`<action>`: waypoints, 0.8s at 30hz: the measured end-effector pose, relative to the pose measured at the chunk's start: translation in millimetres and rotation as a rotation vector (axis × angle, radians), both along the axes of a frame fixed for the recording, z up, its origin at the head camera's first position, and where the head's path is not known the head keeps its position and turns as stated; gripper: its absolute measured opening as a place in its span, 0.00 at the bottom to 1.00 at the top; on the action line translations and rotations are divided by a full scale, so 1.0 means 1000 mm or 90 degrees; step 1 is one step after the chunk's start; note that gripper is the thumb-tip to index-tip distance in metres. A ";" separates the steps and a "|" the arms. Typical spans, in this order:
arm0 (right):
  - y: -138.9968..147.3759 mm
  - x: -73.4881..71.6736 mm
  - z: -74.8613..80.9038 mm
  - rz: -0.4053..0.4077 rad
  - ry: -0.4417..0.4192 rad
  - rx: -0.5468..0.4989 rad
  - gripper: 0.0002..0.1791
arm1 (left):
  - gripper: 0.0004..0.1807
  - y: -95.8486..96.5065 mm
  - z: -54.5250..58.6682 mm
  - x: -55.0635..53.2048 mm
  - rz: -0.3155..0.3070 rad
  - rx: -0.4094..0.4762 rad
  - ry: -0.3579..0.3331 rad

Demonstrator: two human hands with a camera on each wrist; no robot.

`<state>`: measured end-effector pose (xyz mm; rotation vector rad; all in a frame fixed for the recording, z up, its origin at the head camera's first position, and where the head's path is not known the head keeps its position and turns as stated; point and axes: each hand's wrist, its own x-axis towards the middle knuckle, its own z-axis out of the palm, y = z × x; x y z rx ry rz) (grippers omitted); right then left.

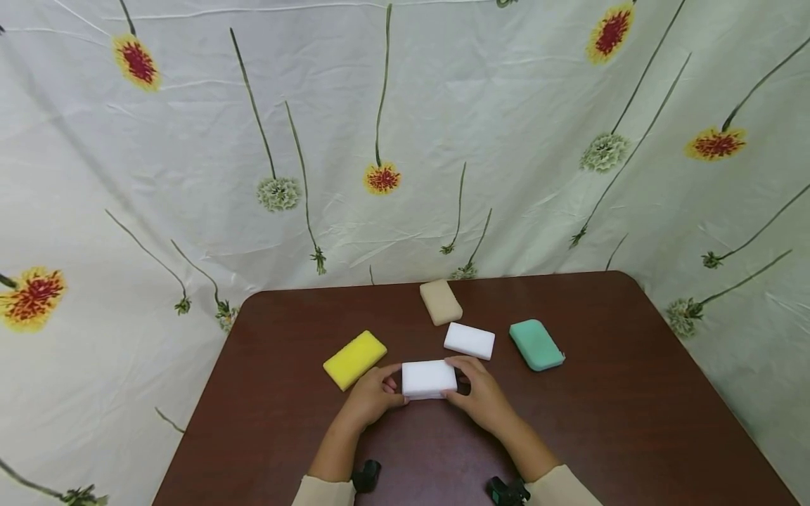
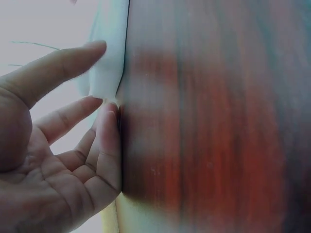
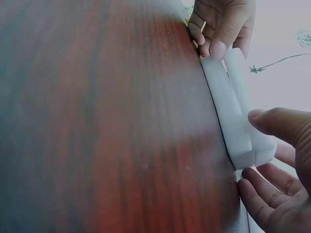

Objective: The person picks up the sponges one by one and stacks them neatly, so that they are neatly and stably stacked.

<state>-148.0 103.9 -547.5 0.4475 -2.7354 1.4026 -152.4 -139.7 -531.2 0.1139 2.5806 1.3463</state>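
Note:
Two white sponges lie stacked flat near the middle of the table, the upper sponge (image 1: 429, 377) largely covering the lower sponge (image 3: 226, 111). My left hand (image 1: 373, 395) holds the left end of the stack, thumb on the near side and index finger toward the far corner. At the opposite end, my right hand (image 1: 477, 393) grips likewise; its thumb (image 3: 277, 121) touches the upper sponge in the right wrist view. Just beyond my left hand lies a yellow sponge (image 1: 355, 360). Another white sponge (image 1: 470, 341) rests behind the stack, near my right fingers.
A beige sponge (image 1: 441, 302) lies toward the far edge of the dark brown table (image 1: 607, 422). To the right is a green sponge (image 1: 536, 345). A flowered white cloth (image 1: 329, 140) hangs behind the table and along its sides.

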 end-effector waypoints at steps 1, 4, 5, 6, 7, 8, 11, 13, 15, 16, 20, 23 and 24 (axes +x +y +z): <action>0.000 0.000 0.000 0.000 0.004 0.002 0.31 | 0.38 0.000 0.000 0.000 0.002 0.000 -0.005; -0.001 -0.001 -0.001 0.001 0.012 0.001 0.31 | 0.39 0.000 0.001 0.000 0.005 0.000 -0.018; -0.002 -0.001 -0.001 0.001 0.013 0.000 0.32 | 0.39 0.000 0.002 0.001 0.004 -0.001 -0.020; -0.002 -0.001 -0.001 0.001 0.015 -0.002 0.32 | 0.39 0.000 0.003 0.001 0.005 -0.002 -0.022; -0.002 -0.001 -0.001 0.001 0.017 -0.005 0.32 | 0.39 0.000 0.003 0.001 0.005 -0.002 -0.023; -0.002 -0.001 -0.001 0.001 0.017 -0.006 0.32 | 0.38 0.000 0.004 0.002 0.002 -0.003 -0.021; -0.003 -0.001 -0.001 0.001 0.018 -0.008 0.33 | 0.37 0.000 0.004 0.002 0.003 -0.006 -0.013; -0.003 -0.001 -0.001 0.002 0.019 -0.007 0.33 | 0.36 0.000 0.004 0.002 0.005 -0.006 -0.009; -0.002 -0.001 -0.002 0.003 0.022 -0.003 0.33 | 0.36 0.000 0.003 0.002 0.009 -0.006 -0.007; -0.002 -0.001 -0.002 0.003 0.022 -0.002 0.33 | 0.36 0.001 0.003 0.003 0.010 -0.005 -0.006; -0.002 0.000 -0.003 0.002 0.034 0.006 0.34 | 0.37 0.001 0.003 0.003 0.012 0.004 -0.011; -0.002 0.000 -0.003 0.000 0.037 0.007 0.34 | 0.40 0.000 0.002 0.002 0.001 0.015 -0.011; -0.002 0.000 -0.003 0.000 0.034 0.006 0.34 | 0.42 -0.001 0.001 0.002 -0.004 0.019 -0.011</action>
